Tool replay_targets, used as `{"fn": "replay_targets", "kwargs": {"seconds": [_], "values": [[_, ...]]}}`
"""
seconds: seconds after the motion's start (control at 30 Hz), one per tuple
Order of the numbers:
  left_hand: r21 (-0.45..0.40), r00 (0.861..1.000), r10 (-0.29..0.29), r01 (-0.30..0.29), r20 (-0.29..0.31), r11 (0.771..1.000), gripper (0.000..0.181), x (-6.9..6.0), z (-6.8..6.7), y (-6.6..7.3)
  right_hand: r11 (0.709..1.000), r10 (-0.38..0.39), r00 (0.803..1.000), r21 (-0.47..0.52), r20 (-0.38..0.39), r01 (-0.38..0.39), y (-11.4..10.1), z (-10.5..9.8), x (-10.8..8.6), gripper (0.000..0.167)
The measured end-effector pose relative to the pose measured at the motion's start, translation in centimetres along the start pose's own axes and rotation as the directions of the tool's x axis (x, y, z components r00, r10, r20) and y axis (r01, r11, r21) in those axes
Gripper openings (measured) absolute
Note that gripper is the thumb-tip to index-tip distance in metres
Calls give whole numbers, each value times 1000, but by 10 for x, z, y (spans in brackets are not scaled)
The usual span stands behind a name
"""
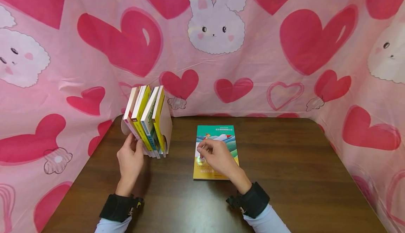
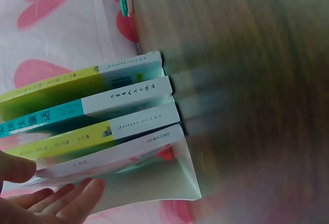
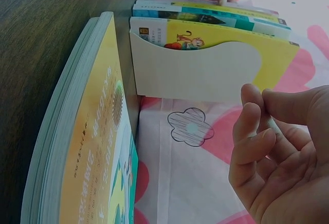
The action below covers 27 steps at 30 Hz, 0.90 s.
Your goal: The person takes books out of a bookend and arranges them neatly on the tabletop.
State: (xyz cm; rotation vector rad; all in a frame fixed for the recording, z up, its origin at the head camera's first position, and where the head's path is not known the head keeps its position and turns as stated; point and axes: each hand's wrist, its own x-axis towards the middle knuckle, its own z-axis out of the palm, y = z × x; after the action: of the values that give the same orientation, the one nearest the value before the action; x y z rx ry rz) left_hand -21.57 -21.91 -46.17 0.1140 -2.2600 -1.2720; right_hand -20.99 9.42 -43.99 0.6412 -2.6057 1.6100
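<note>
Several upright books [image 1: 143,120] stand with spines outward in a white book holder [image 1: 167,127] at the left of the table. My left hand [image 1: 129,157] is at the outermost book, which has a pale pink spine [image 2: 146,144]. In the left wrist view the thumb [image 2: 18,167] lies at that spine, the loosely extended fingers [image 2: 77,201] beside it over the holder's wall. A book with a green, blue and yellow cover [image 1: 234,148] lies flat at the table's middle. My right hand [image 1: 219,157] hovers above it, fingers loosely bent, thumb and forefinger tips close together, holding nothing.
The dark wooden table [image 1: 284,155] extends to the right of the flat book. A pink cloth [image 1: 259,43] with hearts and rabbits hangs behind the table and along both sides.
</note>
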Motion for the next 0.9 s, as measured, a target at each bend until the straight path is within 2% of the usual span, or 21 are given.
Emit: {"fn": "replay_targets", "kwargs": {"seconds": [0.13,0.57,0.73,0.9], "values": [[13,1000,7,-7,14,1000,42,4,-1,1,1000,11,1000,-3,4,-11,0,0,0,5],[22,1000,21,-22,7,1000,38,7,0,5,999,47,999,-2,19,-47,0,-2,1,11],[28,1000,10,-11,3,1000,36,4,-1,6,999,49,999,-8,20,-49,1,0,-1,6],[65,999,-24,22,34,998,39,0,-5,10,998,56,998,-12,23,-56,0,0,-2,6]]}}
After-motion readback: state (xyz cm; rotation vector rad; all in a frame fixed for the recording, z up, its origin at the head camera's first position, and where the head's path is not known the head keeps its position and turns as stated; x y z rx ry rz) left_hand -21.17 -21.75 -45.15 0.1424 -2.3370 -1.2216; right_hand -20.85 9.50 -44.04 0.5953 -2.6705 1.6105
